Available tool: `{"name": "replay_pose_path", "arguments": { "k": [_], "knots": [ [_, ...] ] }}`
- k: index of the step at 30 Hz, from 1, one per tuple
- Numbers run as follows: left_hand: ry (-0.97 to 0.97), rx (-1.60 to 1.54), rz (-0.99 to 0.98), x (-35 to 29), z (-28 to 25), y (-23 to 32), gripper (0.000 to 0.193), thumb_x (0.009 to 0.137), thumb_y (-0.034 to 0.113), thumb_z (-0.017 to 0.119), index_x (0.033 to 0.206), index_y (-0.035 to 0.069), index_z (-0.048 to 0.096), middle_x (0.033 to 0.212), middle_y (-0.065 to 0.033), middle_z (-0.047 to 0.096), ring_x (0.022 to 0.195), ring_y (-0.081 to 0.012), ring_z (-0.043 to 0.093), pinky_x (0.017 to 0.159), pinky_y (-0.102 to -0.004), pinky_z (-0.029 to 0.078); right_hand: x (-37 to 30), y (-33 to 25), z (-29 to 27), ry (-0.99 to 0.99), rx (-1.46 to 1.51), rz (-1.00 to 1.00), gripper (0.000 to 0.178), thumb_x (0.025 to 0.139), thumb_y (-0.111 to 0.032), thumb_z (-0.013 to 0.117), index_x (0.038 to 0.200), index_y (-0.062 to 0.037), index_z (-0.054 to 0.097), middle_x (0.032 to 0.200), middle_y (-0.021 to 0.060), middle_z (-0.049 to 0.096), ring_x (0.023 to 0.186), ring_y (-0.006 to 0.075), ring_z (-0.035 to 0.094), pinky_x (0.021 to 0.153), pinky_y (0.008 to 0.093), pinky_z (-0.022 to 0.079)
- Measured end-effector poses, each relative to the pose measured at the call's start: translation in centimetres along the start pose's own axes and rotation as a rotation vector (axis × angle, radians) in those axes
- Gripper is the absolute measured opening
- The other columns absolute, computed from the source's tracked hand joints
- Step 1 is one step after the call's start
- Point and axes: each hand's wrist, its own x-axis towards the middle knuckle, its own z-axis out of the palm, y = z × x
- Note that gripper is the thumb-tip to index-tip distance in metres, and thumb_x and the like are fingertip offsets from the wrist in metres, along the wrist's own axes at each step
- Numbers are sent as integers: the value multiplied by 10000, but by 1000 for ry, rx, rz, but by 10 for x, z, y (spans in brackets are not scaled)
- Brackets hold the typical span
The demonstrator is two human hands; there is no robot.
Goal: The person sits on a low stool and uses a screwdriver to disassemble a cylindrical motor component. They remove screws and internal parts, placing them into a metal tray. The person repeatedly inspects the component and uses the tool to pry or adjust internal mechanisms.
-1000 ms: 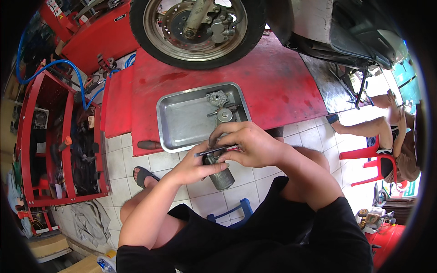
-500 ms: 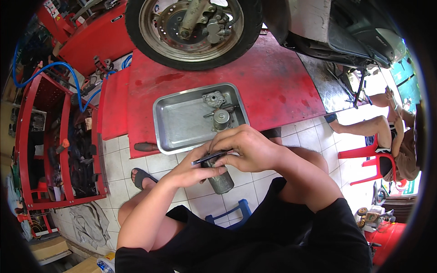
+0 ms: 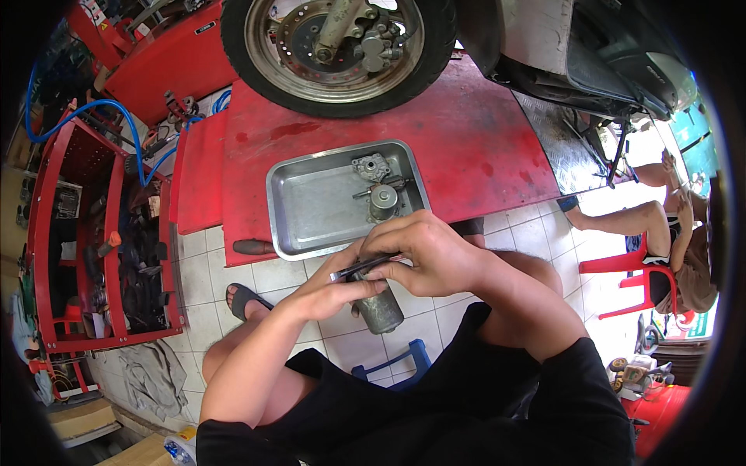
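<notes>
- My left fingers (image 3: 359, 292) curl closed around the metal cylinder (image 3: 381, 312).
- My right fingers (image 3: 388, 234) pinch the flat bar (image 3: 349, 270).
- Both pieces sit slightly lower than before; the handwork seems unfinished.

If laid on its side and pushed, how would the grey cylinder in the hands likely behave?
The grey cylinder would probably roll, given its round side. Its dull metallic look suggests something rigid, perhaps fairly heavy.
</notes>
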Motion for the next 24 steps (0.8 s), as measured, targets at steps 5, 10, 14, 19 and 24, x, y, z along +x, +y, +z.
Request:
{"name": "replay_pose_path", "arguments": {
  "k": [5,10,14,19,24],
  "knots": [
    [1,-28,-86,0,-3,-6,548,838,252,682,1299,4,516,1092,-101,594,993,-163,567,804,-296,483,1,3,6,68,-28,-50,218,742,-19,702,957,18,695,886,170,688,806,388,658,707,431,528],
    [10,-54,-106,-6,-7,-3,577,846,277,692,1313,0,495,1070,-90,600,993,-161,565,811,-296,482,3,-2,9,54,0,-41,212,744,3,687,955,22,687,908,178,686,861,404,653,735,444,528],
    [26,-30,-56,-6,-8,-7,595,845,297,706,1309,-5,490,1050,-87,602,990,-157,565,816,-294,480,4,-2,11,42,-5,-46,209,743,9,684,951,26,682,920,184,684,878,408,651,744,447,526],
    [48,-19,-22,-9,-8,-10,563,842,302,719,1257,-9,502,1021,-91,608,939,-149,568,787,-294,470,4,-4,14,54,-6,-47,193,743,14,684,935,30,672,921,184,681,877,413,648,747,448,525],
    [67,9,20,-13,-15,-17,490,857,293,724,1196,3,521,1005,-104,611,876,-133,565,743,-307,465,3,-4,21,86,4,-98,218,728,28,676,946,26,665,900,180,671,868,413,645,742,445,525]
  ]
}}
